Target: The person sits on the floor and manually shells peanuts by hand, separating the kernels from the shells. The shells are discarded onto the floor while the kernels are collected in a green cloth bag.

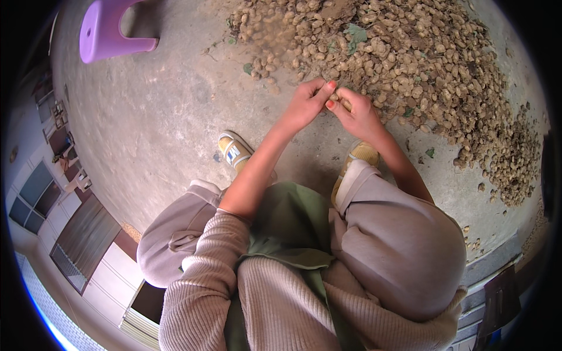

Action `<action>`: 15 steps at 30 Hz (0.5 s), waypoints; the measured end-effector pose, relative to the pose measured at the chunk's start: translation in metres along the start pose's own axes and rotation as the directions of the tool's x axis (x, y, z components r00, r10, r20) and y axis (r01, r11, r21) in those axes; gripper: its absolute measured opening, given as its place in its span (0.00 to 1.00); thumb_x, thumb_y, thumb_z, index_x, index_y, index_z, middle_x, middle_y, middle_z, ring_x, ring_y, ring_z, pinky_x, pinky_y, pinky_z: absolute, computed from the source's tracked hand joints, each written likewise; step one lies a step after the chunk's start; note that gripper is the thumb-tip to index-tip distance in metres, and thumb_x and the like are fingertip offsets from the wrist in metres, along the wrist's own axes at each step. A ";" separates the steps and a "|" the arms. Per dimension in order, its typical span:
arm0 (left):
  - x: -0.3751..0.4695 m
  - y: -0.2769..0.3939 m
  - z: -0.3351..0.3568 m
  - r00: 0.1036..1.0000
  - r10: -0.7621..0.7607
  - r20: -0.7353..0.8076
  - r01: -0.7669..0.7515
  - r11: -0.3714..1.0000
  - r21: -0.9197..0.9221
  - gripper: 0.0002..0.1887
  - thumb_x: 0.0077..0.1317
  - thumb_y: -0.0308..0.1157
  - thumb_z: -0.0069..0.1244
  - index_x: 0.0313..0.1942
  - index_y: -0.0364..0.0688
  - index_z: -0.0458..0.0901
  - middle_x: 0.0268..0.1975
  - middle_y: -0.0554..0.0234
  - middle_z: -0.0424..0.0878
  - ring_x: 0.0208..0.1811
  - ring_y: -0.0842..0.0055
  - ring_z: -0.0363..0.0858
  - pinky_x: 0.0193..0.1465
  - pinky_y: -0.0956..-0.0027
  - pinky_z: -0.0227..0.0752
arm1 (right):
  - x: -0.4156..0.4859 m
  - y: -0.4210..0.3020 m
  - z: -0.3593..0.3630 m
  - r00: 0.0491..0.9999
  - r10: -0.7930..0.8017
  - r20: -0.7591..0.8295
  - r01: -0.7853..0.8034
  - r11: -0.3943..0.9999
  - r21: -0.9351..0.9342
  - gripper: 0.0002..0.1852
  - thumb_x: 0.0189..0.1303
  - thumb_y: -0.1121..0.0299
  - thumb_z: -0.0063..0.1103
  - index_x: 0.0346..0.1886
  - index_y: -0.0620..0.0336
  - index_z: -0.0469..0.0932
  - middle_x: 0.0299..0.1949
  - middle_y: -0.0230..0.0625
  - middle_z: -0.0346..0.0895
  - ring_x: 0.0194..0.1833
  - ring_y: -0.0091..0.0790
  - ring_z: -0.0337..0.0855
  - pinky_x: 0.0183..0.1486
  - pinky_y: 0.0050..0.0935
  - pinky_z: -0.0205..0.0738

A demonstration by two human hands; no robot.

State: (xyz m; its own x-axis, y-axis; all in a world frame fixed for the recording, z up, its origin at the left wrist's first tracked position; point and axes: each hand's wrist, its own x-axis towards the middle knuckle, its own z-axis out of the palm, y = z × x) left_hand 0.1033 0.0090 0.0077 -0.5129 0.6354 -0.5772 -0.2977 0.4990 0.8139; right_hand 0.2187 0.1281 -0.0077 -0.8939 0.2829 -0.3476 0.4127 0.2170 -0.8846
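Both hands meet in front of me, at the near edge of a large heap of unshelled peanuts [395, 66] with soil and root bits clinging to them. My left hand [308, 102] pinches at a small peanut pod [334, 97] between the two hands. Curled around another pod [346, 104], my right hand [361, 112] has its thumb close to the left one. Red polish shows on both thumbnails. The fingers partly hide what lies between them.
A purple plastic stool [99, 33] stands on the concrete floor [153, 109] at upper left. Green leaves [355, 37] lie among the peanuts. My yellow slippers [235, 149] flank the floor below my hands. Smaller pods [511, 175] trail off at right, near a step [494, 259].
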 end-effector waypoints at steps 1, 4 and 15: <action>0.000 0.000 0.000 1.000 -0.016 0.018 0.017 1.000 -0.026 0.21 0.72 0.44 0.48 0.26 0.35 0.77 0.21 0.72 0.73 0.23 0.86 0.67 0.27 0.74 0.63 | 0.001 0.003 0.003 1.000 0.019 -0.003 -0.019 0.995 0.097 0.19 0.65 0.54 0.56 0.30 0.64 0.75 0.18 0.46 0.72 0.20 0.42 0.76 0.26 0.38 0.67; -0.002 0.000 0.003 0.999 -0.037 0.007 0.037 0.998 -0.050 0.23 0.73 0.44 0.45 0.24 0.35 0.77 0.21 0.69 0.75 0.23 0.84 0.69 0.27 0.73 0.64 | 0.004 0.017 0.018 0.998 0.056 -0.014 -0.049 0.947 0.318 0.22 0.67 0.51 0.53 0.29 0.64 0.75 0.20 0.45 0.73 0.20 0.41 0.75 0.27 0.37 0.67; -0.008 -0.015 0.035 0.861 0.380 -0.337 -0.273 0.906 0.325 0.26 0.76 0.43 0.38 0.21 0.33 0.73 0.14 0.59 0.74 0.16 0.77 0.77 0.20 0.68 0.67 | 0.002 -0.010 0.009 0.818 0.377 0.435 -0.540 0.242 0.806 0.23 0.73 0.47 0.40 0.25 0.52 0.62 0.16 0.20 0.52 0.16 0.16 0.49 0.17 0.19 0.41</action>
State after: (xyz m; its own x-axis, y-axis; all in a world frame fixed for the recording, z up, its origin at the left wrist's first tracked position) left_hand 0.1402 0.0170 -0.0020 -0.8263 0.5384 -0.1650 0.1317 0.4696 0.8730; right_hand 0.2119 0.1185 -0.0024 -0.6517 -0.0934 -0.7527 0.4419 -0.8533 -0.2768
